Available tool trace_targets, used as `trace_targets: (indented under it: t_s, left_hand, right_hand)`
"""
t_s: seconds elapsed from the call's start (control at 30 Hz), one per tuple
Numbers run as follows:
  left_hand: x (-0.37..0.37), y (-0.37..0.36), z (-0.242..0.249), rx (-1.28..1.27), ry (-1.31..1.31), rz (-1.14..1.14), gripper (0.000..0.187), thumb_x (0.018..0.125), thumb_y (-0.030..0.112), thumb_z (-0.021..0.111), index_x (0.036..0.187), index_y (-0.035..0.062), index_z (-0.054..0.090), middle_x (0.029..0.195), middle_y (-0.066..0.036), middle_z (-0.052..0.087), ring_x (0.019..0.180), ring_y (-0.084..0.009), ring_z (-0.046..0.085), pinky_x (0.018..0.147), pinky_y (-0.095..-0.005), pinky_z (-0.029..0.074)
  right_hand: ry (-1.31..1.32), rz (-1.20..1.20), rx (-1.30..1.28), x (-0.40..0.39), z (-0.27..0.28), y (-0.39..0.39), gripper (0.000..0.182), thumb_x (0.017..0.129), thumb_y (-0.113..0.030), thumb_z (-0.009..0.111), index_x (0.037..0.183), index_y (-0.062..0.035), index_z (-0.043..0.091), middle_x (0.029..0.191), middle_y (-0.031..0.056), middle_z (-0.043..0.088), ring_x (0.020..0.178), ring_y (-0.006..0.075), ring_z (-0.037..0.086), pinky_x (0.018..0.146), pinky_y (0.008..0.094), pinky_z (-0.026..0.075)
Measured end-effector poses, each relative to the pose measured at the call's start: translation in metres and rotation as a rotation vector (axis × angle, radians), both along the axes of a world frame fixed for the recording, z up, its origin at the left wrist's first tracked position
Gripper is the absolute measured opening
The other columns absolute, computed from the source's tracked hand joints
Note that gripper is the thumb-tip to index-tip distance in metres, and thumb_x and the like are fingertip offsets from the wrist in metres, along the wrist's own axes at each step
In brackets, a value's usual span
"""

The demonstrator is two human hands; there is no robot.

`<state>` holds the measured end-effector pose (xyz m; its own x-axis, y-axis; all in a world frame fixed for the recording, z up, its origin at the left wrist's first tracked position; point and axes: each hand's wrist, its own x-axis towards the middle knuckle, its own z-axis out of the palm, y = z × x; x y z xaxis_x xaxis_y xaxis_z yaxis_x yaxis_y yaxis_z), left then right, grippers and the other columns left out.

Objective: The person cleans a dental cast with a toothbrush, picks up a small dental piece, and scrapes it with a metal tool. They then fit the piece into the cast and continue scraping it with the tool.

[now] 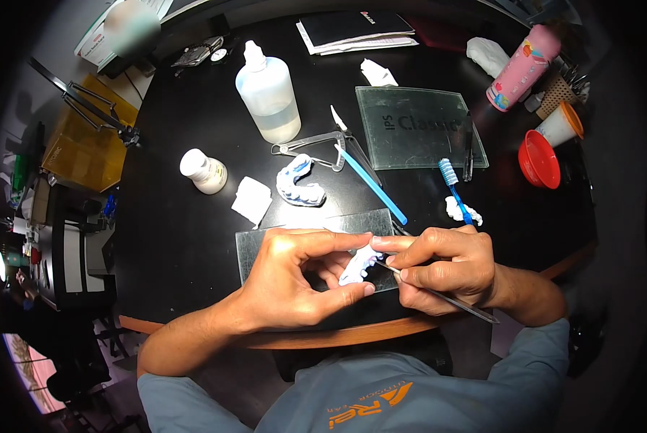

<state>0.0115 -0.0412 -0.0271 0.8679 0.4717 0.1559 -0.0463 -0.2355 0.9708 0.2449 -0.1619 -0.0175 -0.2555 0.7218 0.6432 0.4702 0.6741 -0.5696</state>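
Note:
My left hand [284,278] grips a small white-and-bluish dental model [358,267] between thumb and fingers, above the near edge of the table. In my right hand [442,265] is a thin metal dental carving tool [468,309], held like a pen, its tip end at the right side of the model. The right fingertips meet the left ones at the model's top, and the exact contact of the tip is hard to make out. Beneath both hands lies a dark glass plate [250,247]. A second horseshoe-shaped dental model [298,189] rests beyond it.
Beyond the hands are a blue-handled tool [372,186], a metal caliper [316,142], a folded tissue [252,200], a small white bottle [207,173] and a squeeze bottle [269,94]. Rightward are a toothbrush [450,177], a glass slab [417,144], a red bowl [540,160] and a pink bottle [523,68].

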Motion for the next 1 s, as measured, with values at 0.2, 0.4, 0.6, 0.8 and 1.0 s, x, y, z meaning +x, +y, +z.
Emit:
trace_targets:
  t_s: [0.2, 0.4, 0.6, 0.8, 1.0]
  left_hand:
    - [0.0006, -0.0014, -0.0016, -0.027, -0.007, 0.002, 0.053, 0.08, 0.005, 0.094, 0.128, -0.0054, 0.074, 0.089, -0.011, 0.076, 0.073, -0.0083, 0.072, 0.065, -0.0235, 0.06]
    - [0.0, -0.0014, 0.0004, -0.033, 0.026, -0.002, 0.053, 0.08, 0.007, 0.094, 0.127, -0.0055, 0.074, 0.089, -0.011, 0.076, 0.072, -0.0078, 0.071, 0.065, -0.023, 0.059]
    - [0.0007, -0.0008, -0.0033, -0.014, 0.005, -0.001, 0.052, 0.08, 0.008, 0.094, 0.127, -0.0058, 0.074, 0.088, -0.011, 0.076, 0.072, -0.0083, 0.071, 0.065, -0.0232, 0.059]
    - [-0.0008, 0.0004, 0.0008, 0.009, 0.028, -0.023, 0.055, 0.079, 0.001, 0.094, 0.13, -0.0041, 0.073, 0.094, -0.011, 0.076, 0.079, -0.0086, 0.072, 0.068, -0.0225, 0.06]
    - [0.0008, -0.0026, 0.002, -0.091, 0.034, -0.019, 0.055, 0.08, 0.001, 0.094, 0.129, -0.0067, 0.071, 0.094, -0.009, 0.076, 0.08, -0.0078, 0.072, 0.07, -0.0225, 0.06]
  right_hand:
    - [-0.017, 0.001, 0.004, 0.0013, 0.0002, 0.0004, 0.022, 0.078, 0.005, 0.082, 0.07, 0.0013, 0.062, 0.084, 0.0154, 0.07, 0.096, 0.037, 0.081, 0.064, 0.0301, 0.068]
    - [-0.015, 0.005, -0.004, 0.0021, 0.0003, 0.0003, 0.021, 0.077, 0.006, 0.08, 0.069, 0.0015, 0.061, 0.082, 0.0144, 0.068, 0.092, 0.0344, 0.082, 0.068, 0.0321, 0.069]
    - [0.033, 0.005, -0.008, -0.0007, -0.0009, 0.0014, 0.017, 0.077, 0.007, 0.078, 0.071, 0.002, 0.063, 0.081, 0.0131, 0.068, 0.081, 0.0294, 0.082, 0.081, 0.037, 0.07]
    - [0.003, 0.013, -0.007, 0.0014, 0.0, 0.0019, 0.018, 0.078, 0.006, 0.078, 0.07, 0.0013, 0.062, 0.082, 0.0132, 0.069, 0.087, 0.0315, 0.082, 0.075, 0.0347, 0.07]
    - [0.007, 0.001, 0.004, 0.0022, -0.0039, 0.0017, 0.021, 0.079, 0.005, 0.077, 0.068, -0.0002, 0.06, 0.083, 0.0132, 0.069, 0.099, 0.0355, 0.081, 0.065, 0.0312, 0.067]
